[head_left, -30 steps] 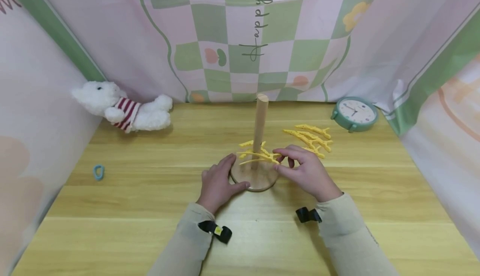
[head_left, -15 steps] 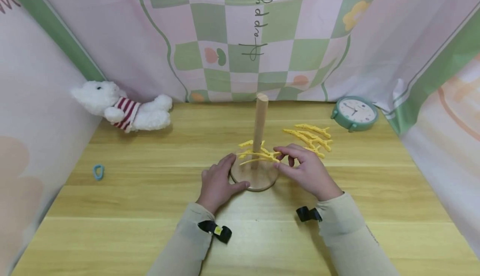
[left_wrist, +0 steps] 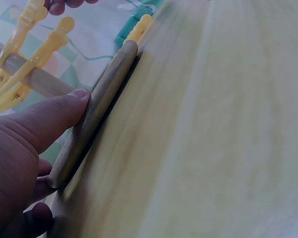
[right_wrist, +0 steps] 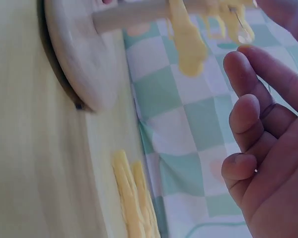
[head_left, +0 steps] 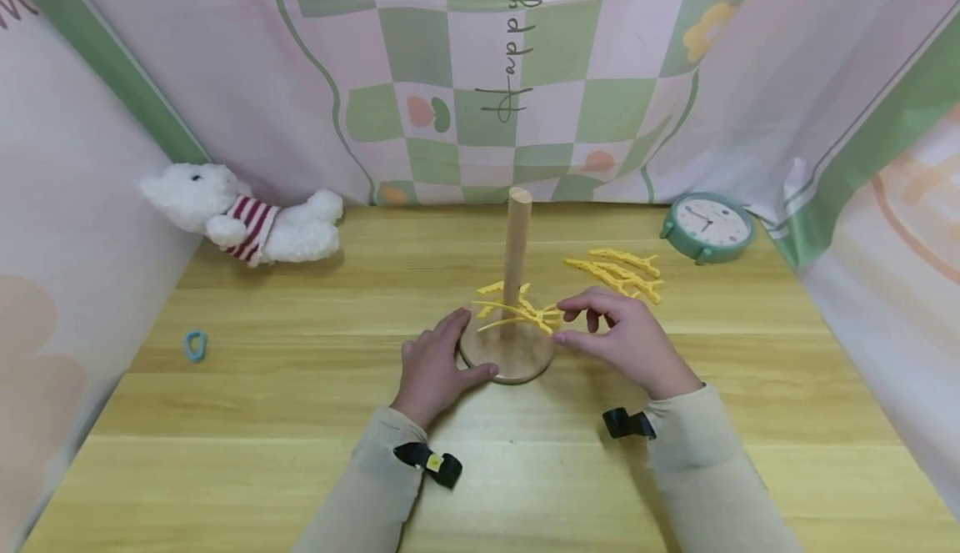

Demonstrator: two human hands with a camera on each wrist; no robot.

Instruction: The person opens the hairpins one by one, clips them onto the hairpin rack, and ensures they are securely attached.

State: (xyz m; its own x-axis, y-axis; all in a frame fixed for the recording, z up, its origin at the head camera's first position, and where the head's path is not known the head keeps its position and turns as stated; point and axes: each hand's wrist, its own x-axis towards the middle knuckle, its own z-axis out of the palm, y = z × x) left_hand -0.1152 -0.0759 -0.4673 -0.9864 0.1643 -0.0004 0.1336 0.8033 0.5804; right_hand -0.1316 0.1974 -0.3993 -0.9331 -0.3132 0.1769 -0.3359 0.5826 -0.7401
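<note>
A wooden stand with a round base (head_left: 517,361) and an upright post (head_left: 517,236) stands mid-table. Yellow alligator hair clips (head_left: 525,309) are clamped around the lower post, jutting out sideways; two show crossing it in the left wrist view (left_wrist: 42,54). My left hand (head_left: 438,369) holds the base by its left edge, thumb (left_wrist: 64,111) on the upper face. My right hand (head_left: 626,340) is at the handle ends of the front clip (right_wrist: 236,25), thumb and index finger spread apart around them, with no grip on it. The other right fingers curl loosely.
Several more yellow clips (head_left: 615,269) lie behind the right hand. A green clock (head_left: 708,228) lies at the back right, a white plush toy (head_left: 255,219) at the back left. A small blue ring-shaped piece (head_left: 196,346) lies on the left. Printed curtains enclose the table.
My right thumb and index finger have parted from the front clip's handles, and the hand has shifted slightly right. The clip stays on the post; the left hand keeps its place.
</note>
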